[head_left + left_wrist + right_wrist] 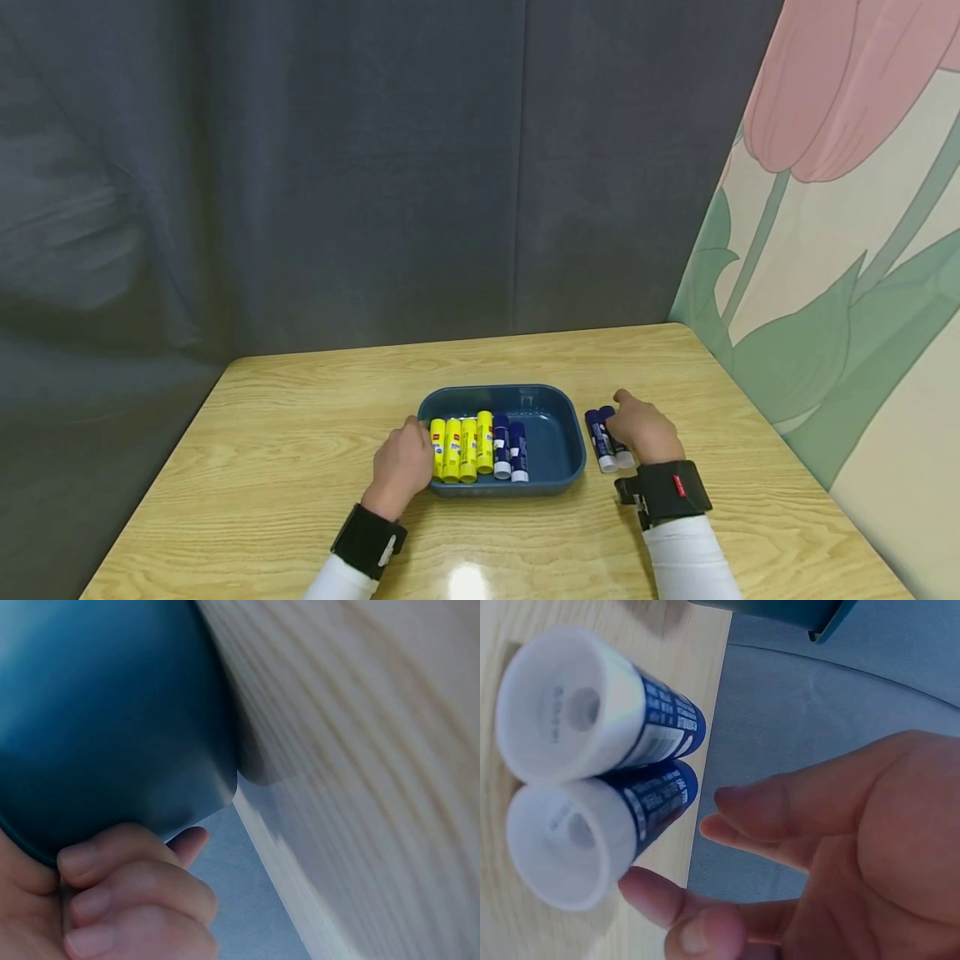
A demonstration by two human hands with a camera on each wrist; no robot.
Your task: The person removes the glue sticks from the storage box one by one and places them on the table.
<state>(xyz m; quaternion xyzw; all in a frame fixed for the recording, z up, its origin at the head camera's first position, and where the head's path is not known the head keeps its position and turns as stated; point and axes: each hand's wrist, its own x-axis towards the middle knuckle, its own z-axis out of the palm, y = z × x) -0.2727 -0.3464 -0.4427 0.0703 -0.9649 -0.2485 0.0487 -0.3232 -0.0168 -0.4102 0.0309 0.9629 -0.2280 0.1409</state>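
A dark blue tray (553,442) stands on the table, holding a row of several yellow glue sticks (468,450) and two blue glue sticks (518,454) with white ends. My left hand (403,462) grips the tray's left end; in the left wrist view its fingers (139,889) curl at the rim. Right of the tray, two more blue glue sticks (601,442) lie side by side on the table. Over them is my right hand (647,429), thumb and fingers apart. In the right wrist view one fingertip (646,894) reaches the lower stick (574,844), but contact is unclear.
The wooden table (300,433) ends at a dark curtain (375,183) at the back. A wall with painted tulips (825,333) runs along the right side. The right part of the tray shows bare bottom.
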